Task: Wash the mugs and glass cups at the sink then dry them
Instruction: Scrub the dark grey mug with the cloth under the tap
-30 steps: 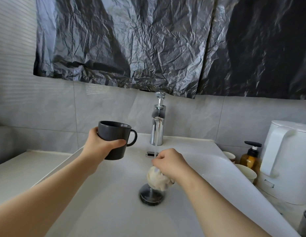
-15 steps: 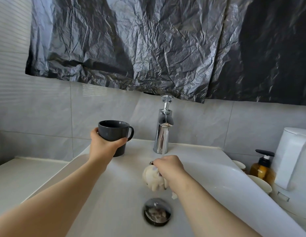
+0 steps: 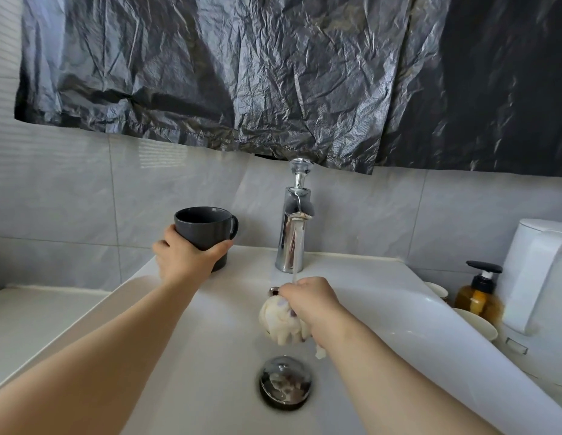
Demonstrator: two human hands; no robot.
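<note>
The one head-worn camera is looking forward and down from close above the sink [image 3: 210, 356], facing the faucet [image 3: 292, 233] at twelve o'clock before the tiled wall [image 3: 85, 199].

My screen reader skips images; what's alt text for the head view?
Left hand holds a dark mug at the back edge of the sink; right hand grips a pale cloth under the running tap. A soap bottle and white kettle stand at right.
</note>
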